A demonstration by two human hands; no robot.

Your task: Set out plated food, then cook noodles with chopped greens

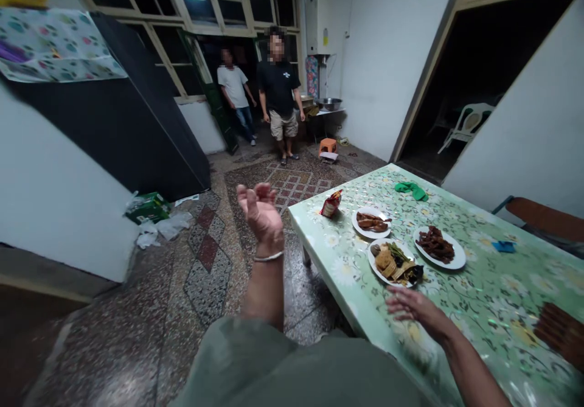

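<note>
My left hand (pixel 262 215) is raised over the floor, left of the table, with the palm turned up and the fingers loosely bent apart; nothing is in it. A pale bracelet (pixel 269 257) circles that wrist. Low over the table, my right hand (pixel 416 311) stretches its fingers out, empty, just in front of a plate of mixed food (pixel 395 264). Whether it touches the tablecloth I cannot tell. Behind that plate is a plate of brown, elongated food pieces (pixel 372 221), and to its right a plate of dark brown pieces (pixel 440 247).
The table (pixel 347 279) has a green flowered cover. On it lie a red packet (pixel 331 204), a green cloth (pixel 411 190) and a blue item (pixel 504 246). Two people stand near the doorway. A green box (pixel 148 208), plastic bags (pixel 168 227) and an orange stool (pixel 327 145) are on the floor.
</note>
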